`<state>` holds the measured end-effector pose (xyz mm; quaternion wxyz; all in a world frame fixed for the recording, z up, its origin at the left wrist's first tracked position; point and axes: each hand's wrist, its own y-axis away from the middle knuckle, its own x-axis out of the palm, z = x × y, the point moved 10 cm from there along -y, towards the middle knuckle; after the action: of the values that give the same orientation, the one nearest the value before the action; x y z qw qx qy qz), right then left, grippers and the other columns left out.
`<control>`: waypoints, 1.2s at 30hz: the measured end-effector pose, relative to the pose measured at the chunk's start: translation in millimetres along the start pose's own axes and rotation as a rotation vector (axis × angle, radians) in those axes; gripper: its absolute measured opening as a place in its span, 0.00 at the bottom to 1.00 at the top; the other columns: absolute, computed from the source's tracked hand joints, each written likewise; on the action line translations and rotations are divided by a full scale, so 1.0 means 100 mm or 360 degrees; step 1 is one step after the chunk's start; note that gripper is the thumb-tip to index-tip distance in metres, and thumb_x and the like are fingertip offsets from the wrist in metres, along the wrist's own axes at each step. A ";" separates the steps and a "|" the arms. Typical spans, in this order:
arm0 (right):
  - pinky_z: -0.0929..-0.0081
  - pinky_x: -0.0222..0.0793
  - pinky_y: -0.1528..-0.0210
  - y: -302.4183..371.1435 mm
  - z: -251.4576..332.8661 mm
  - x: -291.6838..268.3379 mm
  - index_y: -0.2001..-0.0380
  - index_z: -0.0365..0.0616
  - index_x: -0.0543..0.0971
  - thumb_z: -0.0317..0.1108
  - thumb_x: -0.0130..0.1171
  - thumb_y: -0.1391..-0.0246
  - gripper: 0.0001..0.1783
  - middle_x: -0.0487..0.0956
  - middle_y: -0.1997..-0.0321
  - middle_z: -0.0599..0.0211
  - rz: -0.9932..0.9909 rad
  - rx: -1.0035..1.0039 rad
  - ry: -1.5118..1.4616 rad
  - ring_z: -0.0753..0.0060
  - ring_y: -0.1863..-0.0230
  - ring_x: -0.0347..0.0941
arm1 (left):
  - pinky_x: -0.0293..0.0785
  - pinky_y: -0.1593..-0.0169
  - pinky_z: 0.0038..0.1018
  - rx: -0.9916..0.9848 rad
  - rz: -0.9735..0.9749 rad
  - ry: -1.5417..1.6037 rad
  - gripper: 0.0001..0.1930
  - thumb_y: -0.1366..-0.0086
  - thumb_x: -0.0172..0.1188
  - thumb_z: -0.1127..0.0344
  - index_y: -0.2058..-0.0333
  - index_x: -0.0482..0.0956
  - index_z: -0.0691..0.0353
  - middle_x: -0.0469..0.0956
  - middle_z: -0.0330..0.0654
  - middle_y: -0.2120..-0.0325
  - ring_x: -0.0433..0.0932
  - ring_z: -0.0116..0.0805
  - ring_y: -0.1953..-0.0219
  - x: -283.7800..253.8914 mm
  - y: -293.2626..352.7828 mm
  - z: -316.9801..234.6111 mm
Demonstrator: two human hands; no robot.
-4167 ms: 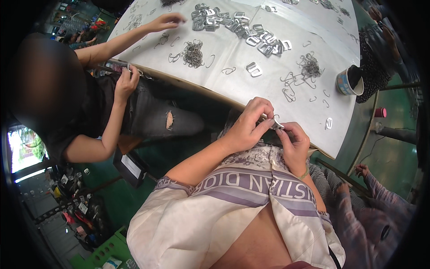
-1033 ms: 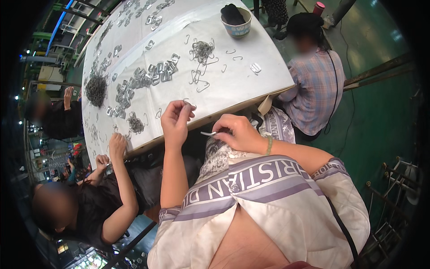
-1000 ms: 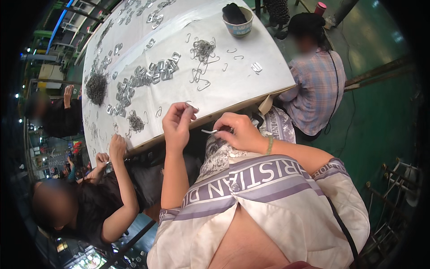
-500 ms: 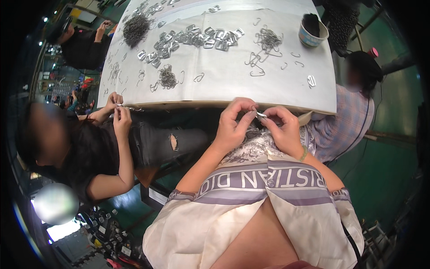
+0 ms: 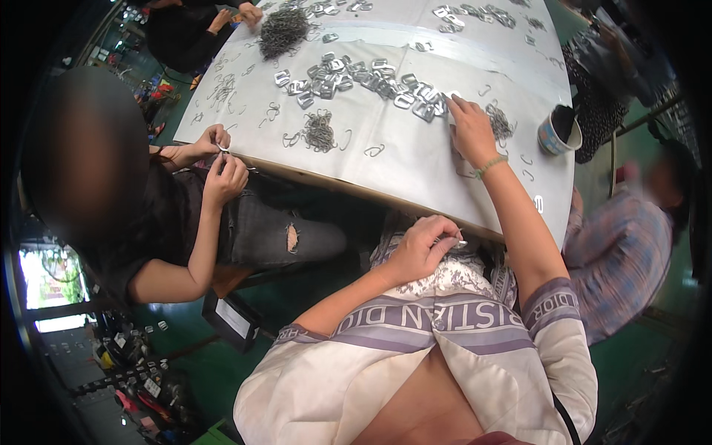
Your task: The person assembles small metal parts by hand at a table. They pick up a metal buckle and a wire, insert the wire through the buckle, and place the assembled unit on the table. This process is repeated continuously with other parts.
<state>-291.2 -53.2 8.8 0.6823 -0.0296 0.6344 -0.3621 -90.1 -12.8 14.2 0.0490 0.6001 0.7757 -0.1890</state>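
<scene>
Low at the near table edge, my left hand (image 5: 424, 248) is closed in a pinch on a small silver metal buckle (image 5: 461, 243), most of it hidden by the fingers. My right hand (image 5: 473, 135) reaches over the table with its fingers apart and stretched forward. Its fingertips are at the right end of a spread of silver rectangular buckles (image 5: 326, 83); whether they touch one I cannot make out. Beside that hand, partly covered by it, lies a small heap of bent wire hooks (image 5: 500, 122).
A white-covered table (image 5: 415, 167) carries another heap of wire hooks (image 5: 319, 132), a large dark heap of them (image 5: 283, 33) and more buckles (image 5: 475, 15). A paper cup (image 5: 558, 133) with black stuff stands at right. Left, a co-worker's hands (image 5: 222, 159) hold a small piece.
My right hand has left the left hand and moved forward over the table to the buckles. My left hand keeps the buckle, slightly lower. The view has turned.
</scene>
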 end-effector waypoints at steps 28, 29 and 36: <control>0.77 0.68 0.67 1.27 0.64 -0.90 0.67 0.34 0.80 0.23 0.58 0.47 0.05 0.76 0.72 0.63 0.0367 0.0698 -0.1402 0.72 0.72 0.72 | 0.70 0.58 0.36 0.0059 -0.0268 -0.0392 0.04 0.44 0.62 0.73 0.69 0.76 0.63 0.79 0.44 0.73 0.77 0.46 0.67 -0.24 0.04 0.01; 0.76 0.67 0.68 1.29 0.64 -0.93 0.67 0.34 0.79 0.22 0.58 0.47 0.05 0.75 0.72 0.62 0.0353 0.0667 -0.1337 0.71 0.72 0.72 | 0.72 0.58 0.36 0.0065 -0.0193 -0.0358 0.04 0.44 0.62 0.73 0.70 0.78 0.64 0.80 0.45 0.72 0.78 0.46 0.67 -0.22 0.02 0.02; 0.75 0.67 0.69 1.45 0.58 -1.07 0.68 0.34 0.77 0.22 0.57 0.47 0.03 0.75 0.73 0.60 0.0321 0.0629 -0.1123 0.69 0.74 0.71 | 0.74 0.63 0.32 0.0406 -0.0232 -0.0800 0.03 0.48 0.61 0.74 0.73 0.80 0.64 0.78 0.44 0.72 0.77 0.41 0.67 -0.24 -0.59 0.20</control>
<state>-165.8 86.4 38.1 0.8825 0.0418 0.2797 -0.3759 -142.7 -53.7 17.0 0.1501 0.4784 0.7504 -0.4307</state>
